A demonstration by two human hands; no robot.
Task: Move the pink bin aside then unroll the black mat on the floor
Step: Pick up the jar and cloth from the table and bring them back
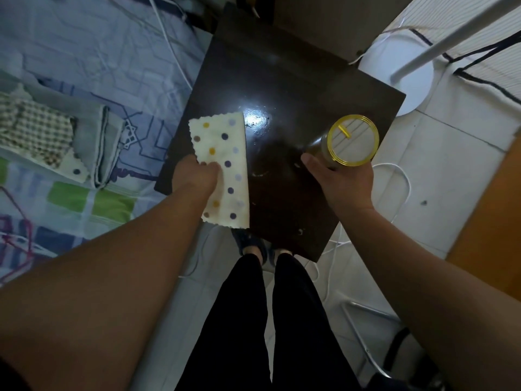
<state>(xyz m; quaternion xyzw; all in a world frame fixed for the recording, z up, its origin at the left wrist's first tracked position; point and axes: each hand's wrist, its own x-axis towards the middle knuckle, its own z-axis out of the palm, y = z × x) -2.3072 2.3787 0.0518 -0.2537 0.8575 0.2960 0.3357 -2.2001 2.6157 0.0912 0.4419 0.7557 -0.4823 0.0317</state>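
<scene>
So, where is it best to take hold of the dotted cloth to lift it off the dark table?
Pinch the dotted cloth at its far zigzag edge, coming from above: it lies flat, and that end is free, while the left hand presses the near part.

two hands are seen, left hand and right hand; one dotted cloth, one gold-lidded jar and one dark worktop are counted.

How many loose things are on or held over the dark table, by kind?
Cloths: 1, the cream polka-dot cloth under the left hand on the glossy dark brown table.
Jars: 1, the gold-lidded round jar held in the right hand.
Total: 2
</scene>
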